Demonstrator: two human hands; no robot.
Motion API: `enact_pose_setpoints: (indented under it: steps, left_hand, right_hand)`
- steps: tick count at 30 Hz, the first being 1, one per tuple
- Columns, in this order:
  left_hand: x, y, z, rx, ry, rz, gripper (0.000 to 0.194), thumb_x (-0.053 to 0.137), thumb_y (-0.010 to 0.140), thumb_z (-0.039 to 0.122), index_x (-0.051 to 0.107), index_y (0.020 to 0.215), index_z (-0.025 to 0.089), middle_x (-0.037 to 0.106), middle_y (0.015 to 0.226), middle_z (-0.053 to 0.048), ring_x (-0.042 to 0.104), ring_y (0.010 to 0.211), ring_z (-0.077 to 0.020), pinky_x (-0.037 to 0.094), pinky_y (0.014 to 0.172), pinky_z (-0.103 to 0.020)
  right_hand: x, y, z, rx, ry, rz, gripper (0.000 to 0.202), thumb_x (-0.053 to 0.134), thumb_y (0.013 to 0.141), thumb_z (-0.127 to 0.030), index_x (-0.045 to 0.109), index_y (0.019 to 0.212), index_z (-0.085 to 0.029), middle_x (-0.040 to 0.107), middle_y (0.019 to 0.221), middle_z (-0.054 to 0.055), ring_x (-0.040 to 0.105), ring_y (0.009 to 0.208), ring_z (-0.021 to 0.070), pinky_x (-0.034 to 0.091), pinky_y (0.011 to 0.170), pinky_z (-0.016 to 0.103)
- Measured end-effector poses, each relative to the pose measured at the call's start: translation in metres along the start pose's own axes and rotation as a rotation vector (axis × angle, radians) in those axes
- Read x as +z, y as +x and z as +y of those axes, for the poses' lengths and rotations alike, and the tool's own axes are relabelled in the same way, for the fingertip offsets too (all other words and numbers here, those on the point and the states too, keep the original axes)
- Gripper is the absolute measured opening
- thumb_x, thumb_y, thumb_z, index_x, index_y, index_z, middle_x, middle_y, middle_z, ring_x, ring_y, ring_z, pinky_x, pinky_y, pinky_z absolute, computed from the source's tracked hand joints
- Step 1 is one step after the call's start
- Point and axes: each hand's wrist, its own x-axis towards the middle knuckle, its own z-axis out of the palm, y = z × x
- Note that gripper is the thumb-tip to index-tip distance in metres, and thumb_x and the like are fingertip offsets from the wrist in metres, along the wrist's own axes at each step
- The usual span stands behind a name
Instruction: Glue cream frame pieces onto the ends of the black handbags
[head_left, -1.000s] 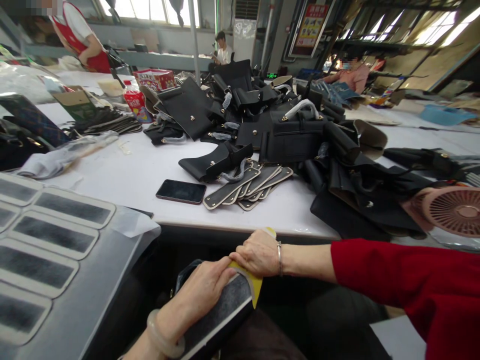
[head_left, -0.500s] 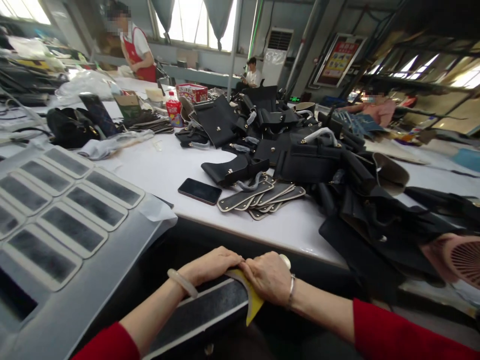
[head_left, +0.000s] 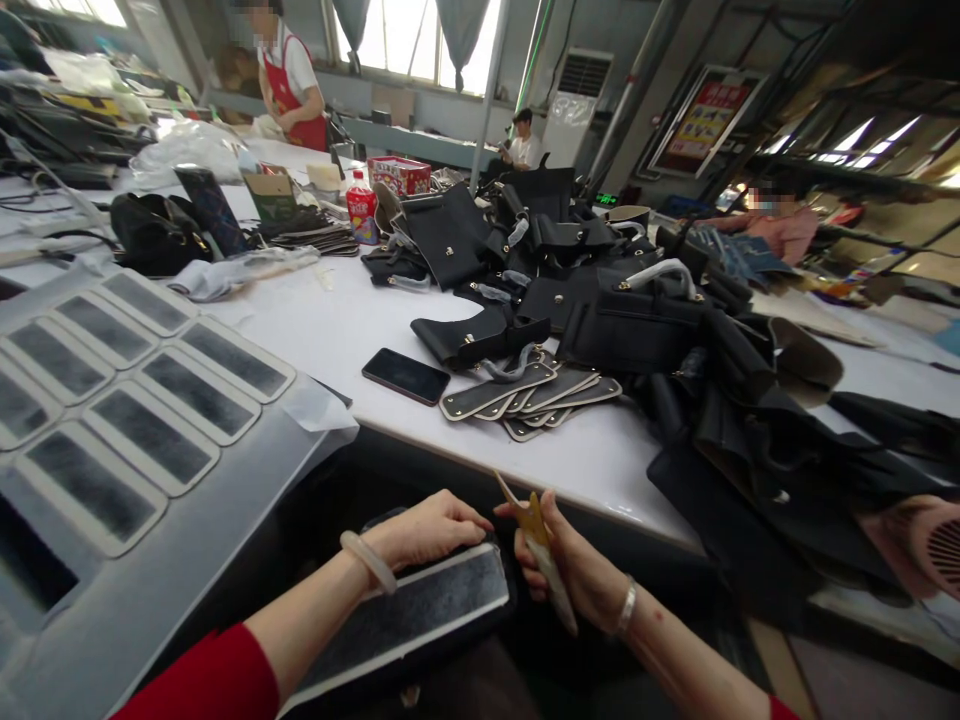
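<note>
My right hand [head_left: 576, 568] is closed on a thin curved strip [head_left: 535, 532], yellow at its upper part and greyish below, held upright to the right of the black bag piece. Its kind is not plain; it looks like a peeled backing. On my lap lies the black bag piece [head_left: 420, 612], bearing a dark rectangular panel with a pale border. My left hand [head_left: 433, 528] grips its far edge, fingers bent over near the right end; the fingertips are partly hidden. A gap separates the two hands.
A grey sheet with several pale-bordered dark panels [head_left: 154, 435] slopes at left. On the white table [head_left: 390, 437] lie a phone [head_left: 406, 376], a stack of trimmed strips [head_left: 529, 397] and piled black bags [head_left: 630, 325]. A pink fan [head_left: 919, 545] stands at right. Co-workers are farther back.
My right hand has moved away from the bag piece's end, lifting the yellow curved strip off it and turning it upright. My left hand has stayed on the far edge.
</note>
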Motion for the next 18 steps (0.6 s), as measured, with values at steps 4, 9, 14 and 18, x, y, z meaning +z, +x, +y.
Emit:
enact_pose_setpoints:
  steps: [4, 9, 14, 18]
  left_hand:
    - [0.0, 0.0, 0.001, 0.006, -0.01, -0.028, 0.033, 0.05, 0.076, 0.032, 0.076, 0.082, 0.012, 0.049, 0.056, 0.003, 0.033, 0.053, -0.0111, 0.028, 0.051, -0.024]
    - [-0.002, 0.004, -0.005, 0.015, 0.025, -0.027, 0.032, 0.052, 0.076, 0.033, 0.074, 0.075, 0.011, 0.048, 0.056, 0.002, 0.037, 0.056, -0.0121, 0.029, 0.052, -0.024]
    - [0.0, 0.01, -0.012, 0.04, 0.085, -0.018, 0.031, 0.05, 0.076, 0.03, 0.076, 0.079, 0.012, 0.046, 0.056, 0.003, 0.037, 0.054, -0.0121, 0.028, 0.051, -0.025]
    - [0.002, 0.012, -0.016, 0.093, 0.141, 0.026, 0.029, 0.049, 0.077, 0.027, 0.076, 0.08, 0.015, 0.047, 0.058, 0.003, 0.039, 0.058, -0.0127, 0.027, 0.054, -0.026]
  right_hand:
    - [0.015, 0.012, 0.012, -0.045, 0.296, 0.035, 0.075, 0.076, 0.066, -0.063, 0.05, 0.122, -0.019, 0.043, 0.065, -0.008, 0.035, 0.051, 0.0075, 0.029, 0.05, 0.021]
    - [0.025, 0.021, 0.032, -0.118, 0.239, 0.172, 0.062, 0.072, 0.072, -0.053, 0.052, 0.119, -0.018, 0.052, 0.073, -0.004, 0.048, 0.059, 0.0114, 0.037, 0.056, 0.024]
    - [0.024, 0.017, 0.024, -0.22, 0.022, 0.148, 0.046, 0.071, 0.079, -0.05, 0.061, 0.11, -0.018, 0.062, 0.084, 0.001, 0.057, 0.079, 0.0184, 0.045, 0.075, 0.031]
    - [0.026, 0.014, 0.018, -0.354, -0.203, 0.142, 0.039, 0.057, 0.091, -0.047, 0.06, 0.118, -0.02, 0.065, 0.109, 0.006, 0.059, 0.102, 0.0226, 0.042, 0.095, 0.035]
